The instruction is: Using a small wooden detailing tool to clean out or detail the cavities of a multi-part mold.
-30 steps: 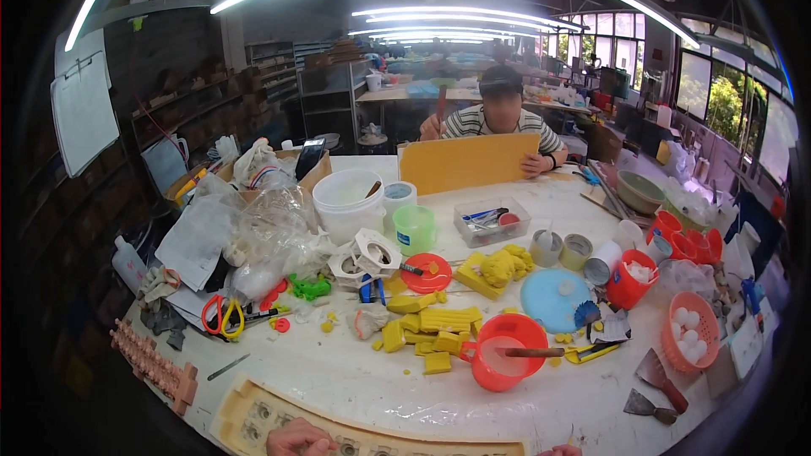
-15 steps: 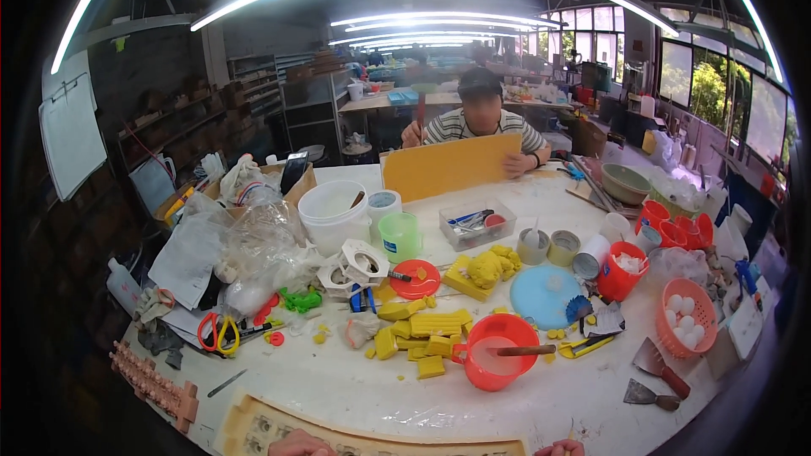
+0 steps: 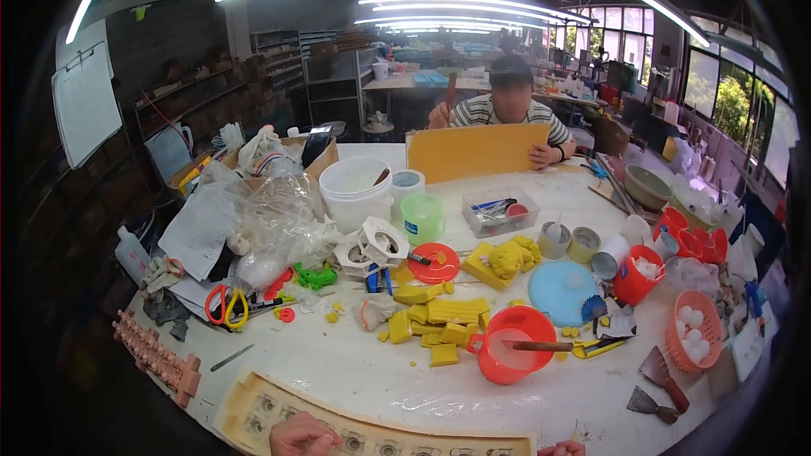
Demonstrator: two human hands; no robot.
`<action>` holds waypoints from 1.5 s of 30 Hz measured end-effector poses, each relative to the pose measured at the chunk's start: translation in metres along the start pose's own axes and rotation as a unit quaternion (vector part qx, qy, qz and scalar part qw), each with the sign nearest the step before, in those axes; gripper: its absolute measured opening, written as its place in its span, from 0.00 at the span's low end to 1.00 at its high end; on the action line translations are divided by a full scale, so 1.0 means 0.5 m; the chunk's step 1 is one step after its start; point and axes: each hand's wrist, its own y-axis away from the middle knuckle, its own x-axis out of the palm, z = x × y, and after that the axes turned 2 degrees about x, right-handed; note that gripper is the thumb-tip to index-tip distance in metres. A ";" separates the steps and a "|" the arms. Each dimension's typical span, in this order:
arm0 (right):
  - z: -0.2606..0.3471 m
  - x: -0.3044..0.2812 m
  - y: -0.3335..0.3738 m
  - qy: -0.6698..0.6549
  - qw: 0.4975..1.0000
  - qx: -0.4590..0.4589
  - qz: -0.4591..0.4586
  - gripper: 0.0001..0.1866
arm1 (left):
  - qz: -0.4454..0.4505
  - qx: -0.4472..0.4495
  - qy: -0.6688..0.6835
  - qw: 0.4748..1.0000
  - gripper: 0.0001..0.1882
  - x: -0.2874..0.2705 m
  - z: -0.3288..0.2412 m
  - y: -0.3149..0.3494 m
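A long cream mould with a row of round hollows lies along the near edge of the table. Over its left half rests my left hand, fingers curled together at the tips; anything between them is hidden. My right hand shows only at the lower edge, just past the mould's right end. Its fingers are bent and closed, and a faint thin thing seems to stick up from them, too small to name. Beyond the mould stands a red jug of pale liquid with a brown-handled tool across its rim.
Yellow clay blocks lie mid-table, near a blue disc. Scissors and a pink studded piece are left; scrapers and a basket of white balls right. Across the table a person holds a yellow board.
The view has shifted, so the table things sit further right and more of the mould shows. My left hand has come further into view over the hollows; my right hand remains at the edge.
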 end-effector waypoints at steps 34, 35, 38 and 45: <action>0.025 0.008 0.009 -0.001 1.000 -0.017 -0.004 0.12 | -0.011 -0.004 0.011 1.000 0.09 -0.006 0.035 0.021; 0.020 0.006 0.006 0.001 1.000 -0.012 -0.004 0.12 | -0.018 0.014 0.015 1.000 0.09 -0.002 0.033 0.018; 0.018 0.005 0.004 0.008 1.000 -0.014 -0.006 0.12 | -0.012 0.018 0.021 1.000 0.09 -0.003 0.027 0.014; 0.020 0.004 0.005 0.001 1.000 -0.015 -0.007 0.12 | 0.010 0.023 0.006 1.000 0.10 -0.005 0.008 0.009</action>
